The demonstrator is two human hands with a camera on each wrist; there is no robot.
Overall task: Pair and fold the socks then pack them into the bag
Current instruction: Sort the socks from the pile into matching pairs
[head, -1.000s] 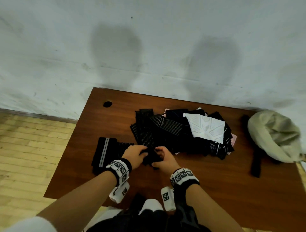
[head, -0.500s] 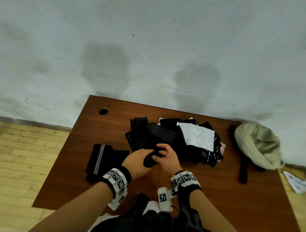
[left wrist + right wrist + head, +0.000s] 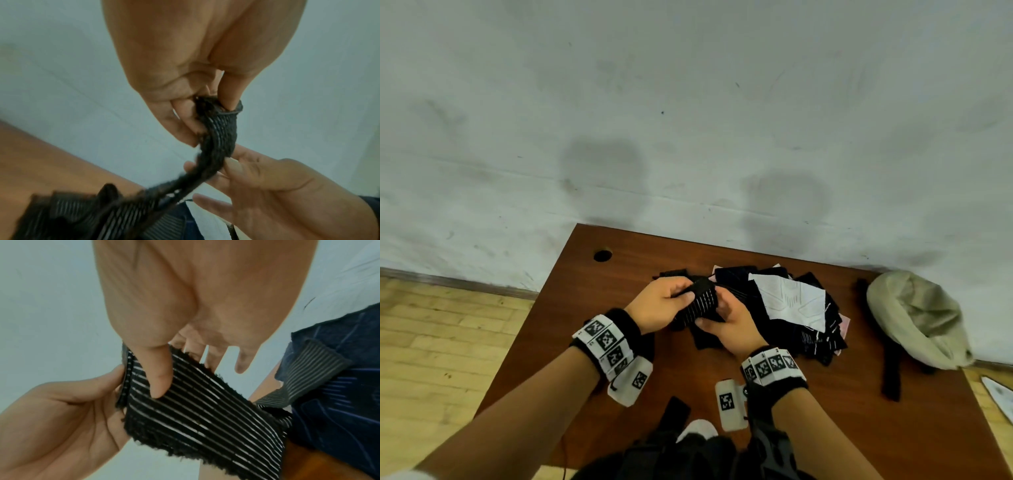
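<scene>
Gripping a black striped sock (image 3: 700, 303) above the table (image 3: 825, 394), left hand (image 3: 661, 305) pinches its cuff, right hand (image 3: 729, 323) pinches the other end. Sock pile (image 3: 791, 308) at 3 o'clock of hands; bag (image 3: 914, 315) further on. No readable writing; wristbands (image 3: 604, 341) bear square black-and-white markers.

Left side of desk (image 3: 571, 308): bare wood, room for a hand.
Middle: sock pile (image 3: 791, 308) blocks the way.
Right: bag (image 3: 914, 315) and black strap (image 3: 892, 370) sit there.
Back: wall (image 3: 688, 137) stops everything.
</scene>
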